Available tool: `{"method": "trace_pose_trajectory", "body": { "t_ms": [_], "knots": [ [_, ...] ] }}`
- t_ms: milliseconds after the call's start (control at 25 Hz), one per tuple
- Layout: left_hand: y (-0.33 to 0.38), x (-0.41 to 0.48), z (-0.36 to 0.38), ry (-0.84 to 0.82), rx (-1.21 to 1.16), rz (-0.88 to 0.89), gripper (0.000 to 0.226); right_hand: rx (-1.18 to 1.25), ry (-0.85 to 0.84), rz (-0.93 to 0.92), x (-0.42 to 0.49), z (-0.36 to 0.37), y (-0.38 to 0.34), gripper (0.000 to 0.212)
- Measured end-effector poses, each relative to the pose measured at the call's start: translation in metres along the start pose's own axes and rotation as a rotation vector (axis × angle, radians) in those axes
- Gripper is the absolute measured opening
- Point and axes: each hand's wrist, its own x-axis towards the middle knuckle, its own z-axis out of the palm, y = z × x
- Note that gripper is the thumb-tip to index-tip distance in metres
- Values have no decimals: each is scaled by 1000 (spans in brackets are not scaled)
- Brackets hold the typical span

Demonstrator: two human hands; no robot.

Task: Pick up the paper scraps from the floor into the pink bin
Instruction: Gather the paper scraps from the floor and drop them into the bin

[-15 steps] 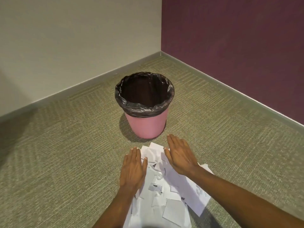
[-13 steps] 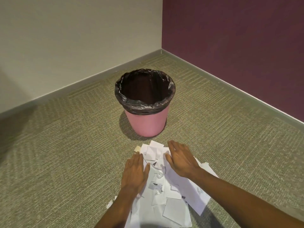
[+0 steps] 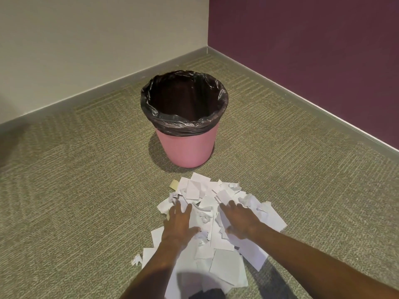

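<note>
A pile of white paper scraps (image 3: 207,195) lies on the carpet just in front of the pink bin (image 3: 187,147), which stands upright and is lined with a black bag. My left hand (image 3: 179,223) rests palm down on the left side of the pile with fingers spread. My right hand (image 3: 239,221) lies flat on the right side, fingers apart and slightly curled into the paper. Neither hand has lifted any paper. The scraps under my palms and forearms are hidden.
Green-grey carpet (image 3: 86,190) surrounds the pile. The bin stands near a room corner where a beige wall (image 3: 86,50) meets a dark purple wall (image 3: 313,50), both with grey skirting. A few stray scraps (image 3: 137,260) lie left of the pile.
Both hands have pulled back toward me and pressed down onto the pile. More scraps now show ahead of my fingers. The bin has not moved.
</note>
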Motion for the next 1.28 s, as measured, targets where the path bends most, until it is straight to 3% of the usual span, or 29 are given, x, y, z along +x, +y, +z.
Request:
{"method": "trace_pose_trajectory", "body": {
  "t_ms": [120, 320, 520, 800, 1080, 1280],
  "knots": [
    [2, 0, 1, 67, 81, 40, 62, -62, 52, -62, -1, 5, -6, 55],
    [5, 0, 3, 68, 21, 37, 56, -154, 58, -157, 2, 16, -10, 70],
    [9, 0, 3, 65, 42, 110, 40, -154, 86, -199, 3, 22, -14, 67],
    [13, -2, -15, 158, -49, 101, 11, 47, 160, -236, -1, 3, -12, 31],
    [22, -16, -67, 324, -119, 175, 15, 208, 257, -200, -11, -33, -17, 22],
    [27, -36, -117, 461, -203, 213, 27, 368, 414, -164, -27, -81, -18, 23]
  ]
}}
